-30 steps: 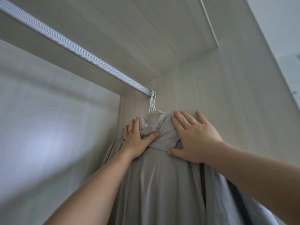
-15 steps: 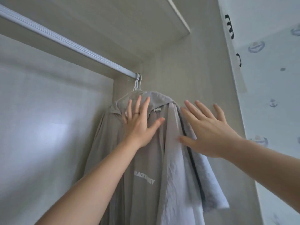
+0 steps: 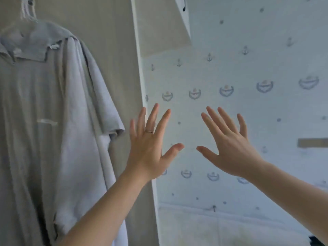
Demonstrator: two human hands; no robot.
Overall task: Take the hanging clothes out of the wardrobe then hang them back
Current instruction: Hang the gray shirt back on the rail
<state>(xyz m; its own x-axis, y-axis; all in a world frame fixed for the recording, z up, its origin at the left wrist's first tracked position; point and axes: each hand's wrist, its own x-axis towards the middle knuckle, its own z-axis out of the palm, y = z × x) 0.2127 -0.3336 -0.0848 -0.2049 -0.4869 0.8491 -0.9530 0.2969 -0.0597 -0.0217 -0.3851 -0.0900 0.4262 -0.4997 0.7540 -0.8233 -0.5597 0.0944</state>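
Grey clothes (image 3: 53, 112) hanging on hangers (image 3: 26, 11) inside wardrobe (image 3: 113, 41), far left. Left hand (image 3: 149, 148) and right hand (image 3: 230, 151) raised before patterned wall (image 3: 248, 68), fingers spread wide, holding nothing, clear of garments. Judged: hanging complete, hence no grip needed.

The hanging clothes (image 3: 53, 86) are grey: the front garment (image 3: 35, 153) is a dull, warm grey with a small white mark (image 3: 47, 121) on the chest, and the rear garment (image 3: 104, 96) is a paler, bluish grey. The hangers (image 3: 26, 11) look white, though blurred. The wardrobe side panel (image 3: 113, 41) is light beige with a fine grain, and its front edge (image 3: 140, 71) is white. The wallpaper (image 3: 248, 135) is very pale blue-white, printed with small grey-blue anchors (image 3: 209, 57), wreath emblems (image 3: 194, 94) with a reddish spot inside, and scattered dark dots (image 3: 179, 123). A tan strip (image 3: 312, 142) lies on it. The left hand (image 3: 149, 153) wears a thin silver ring (image 3: 149, 131).
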